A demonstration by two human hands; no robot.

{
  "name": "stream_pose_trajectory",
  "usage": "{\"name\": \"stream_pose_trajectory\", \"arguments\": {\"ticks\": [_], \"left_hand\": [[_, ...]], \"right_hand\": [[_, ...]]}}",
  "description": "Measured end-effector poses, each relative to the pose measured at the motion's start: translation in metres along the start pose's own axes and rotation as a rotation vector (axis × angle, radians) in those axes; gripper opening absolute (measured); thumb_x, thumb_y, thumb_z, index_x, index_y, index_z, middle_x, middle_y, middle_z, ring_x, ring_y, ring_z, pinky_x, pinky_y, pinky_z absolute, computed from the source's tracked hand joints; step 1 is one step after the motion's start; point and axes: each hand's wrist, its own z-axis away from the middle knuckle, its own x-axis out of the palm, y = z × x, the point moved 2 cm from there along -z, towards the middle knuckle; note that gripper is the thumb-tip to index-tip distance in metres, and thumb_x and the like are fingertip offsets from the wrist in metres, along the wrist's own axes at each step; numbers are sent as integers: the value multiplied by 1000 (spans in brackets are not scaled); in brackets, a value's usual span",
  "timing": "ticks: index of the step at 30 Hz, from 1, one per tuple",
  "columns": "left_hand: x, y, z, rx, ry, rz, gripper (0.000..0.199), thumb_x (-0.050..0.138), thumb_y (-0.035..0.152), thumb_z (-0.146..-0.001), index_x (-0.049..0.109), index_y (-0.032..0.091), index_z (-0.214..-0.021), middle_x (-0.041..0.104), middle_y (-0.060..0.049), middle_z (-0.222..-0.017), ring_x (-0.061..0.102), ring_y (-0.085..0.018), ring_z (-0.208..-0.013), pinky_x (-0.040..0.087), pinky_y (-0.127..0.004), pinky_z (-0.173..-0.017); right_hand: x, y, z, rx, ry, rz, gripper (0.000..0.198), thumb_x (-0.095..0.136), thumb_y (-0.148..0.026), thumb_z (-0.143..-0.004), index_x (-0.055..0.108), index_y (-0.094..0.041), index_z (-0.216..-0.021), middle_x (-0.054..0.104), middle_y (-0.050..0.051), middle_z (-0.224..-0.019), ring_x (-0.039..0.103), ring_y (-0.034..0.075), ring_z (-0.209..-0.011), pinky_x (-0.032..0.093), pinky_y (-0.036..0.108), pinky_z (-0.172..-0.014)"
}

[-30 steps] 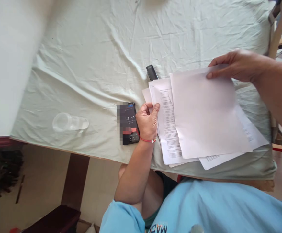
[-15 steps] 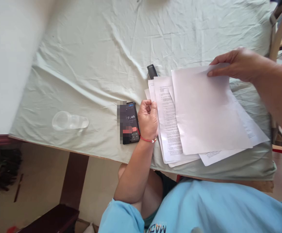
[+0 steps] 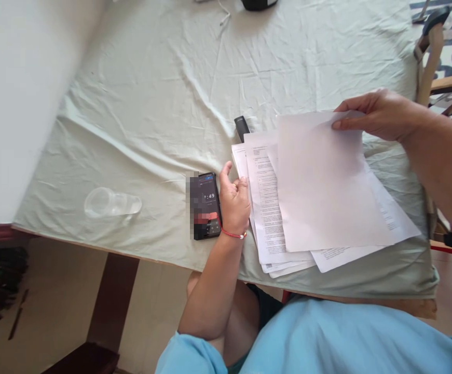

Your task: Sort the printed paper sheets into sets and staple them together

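My right hand (image 3: pixel 377 114) pinches the top edge of a sheet of paper (image 3: pixel 330 192) between thumb and fingers. The side of the sheet facing me looks blank. Beneath it, a loose stack of printed sheets (image 3: pixel 268 208) lies fanned out near the table's front edge, partly hidden. My left hand (image 3: pixel 234 200) rests at the left edge of the stack, with the index finger raised away from the thumb and the other fingers curled. I see nothing held in it. A smartphone (image 3: pixel 211 228) showing a timer lies just left of that hand.
A small black object (image 3: pixel 242 127) lies at the top of the stack. To the left, a clear plastic cup (image 3: pixel 111 202) lies on its side on the pale green tablecloth (image 3: pixel 151 130). A white cable (image 3: pixel 224 18) and a dark object (image 3: pixel 259 4) are at the far edge. A chair (image 3: pixel 430 62) stands at right.
The left index finger has lifted and straightened from a curled hand. My right hand still holds the same sheet, nearly unmoved. The view has tilted slightly, showing more of the table's far side.
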Motion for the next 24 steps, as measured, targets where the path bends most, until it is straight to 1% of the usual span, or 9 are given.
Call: {"name": "stream_pose_trajectory", "arguments": {"ticks": [3,4,6,9,13,18,20,24], "left_hand": [[3,4,-2,-59,-86,136,36,78,45,-89,65,22,-114,76,-7,-101,75,-23,-100,61,-35,-89],[4,5,-3,-76,-85,166,33,78,44,-87,66,22,-108,77,-7,-102,75,-24,-101,61,-36,-91],[4,6,-6,-101,-48,193,29,78,42,-85,65,22,-102,77,-6,-100,76,-23,-100,61,-36,-91],[4,4,-8,-125,4,195,28,77,41,-85,64,22,-101,77,-5,-98,75,-21,-96,61,-35,-90],[4,0,-7,-124,25,185,28,76,41,-86,64,21,-102,78,-5,-99,75,-20,-93,61,-33,-88],[5,-1,-6,-99,46,205,32,79,43,-85,64,21,-101,78,-4,-100,75,-18,-91,61,-31,-86],[5,0,-6,-99,47,202,34,80,46,-84,64,21,-101,77,-4,-99,75,-18,-90,61,-31,-85],[9,1,-6,-98,44,180,38,80,52,-84,64,21,-99,76,-3,-95,74,-18,-88,61,-31,-82]], "right_hand": [[-1,-4,1,-34,-21,-10,28,83,-41,-85,79,-18,-100,74,5,-87,60,15,-80,47,34,-77],[-1,-5,1,-42,-25,-6,26,82,-41,-85,79,-19,-99,75,5,-87,60,16,-80,47,34,-77],[-1,-6,1,-44,-36,7,24,82,-40,-85,79,-20,-97,75,5,-87,60,16,-80,48,34,-77],[1,-6,0,-53,-50,21,24,81,-41,-85,79,-21,-97,76,5,-88,61,17,-82,49,34,-78],[3,-7,0,-63,-77,-17,23,80,-40,-86,78,-21,-97,75,5,-88,60,17,-82,50,34,-81],[4,-10,1,-59,-50,53,21,80,-38,-86,79,-20,-96,74,5,-87,59,17,-82,49,34,-84],[4,-12,1,-56,-40,70,20,80,-38,-86,79,-20,-94,74,5,-85,58,17,-81,50,33,-83],[9,-16,2,-36,-27,24,18,80,-37,-83,79,-21,-93,74,5,-85,59,19,-81,51,33,-77]]}}
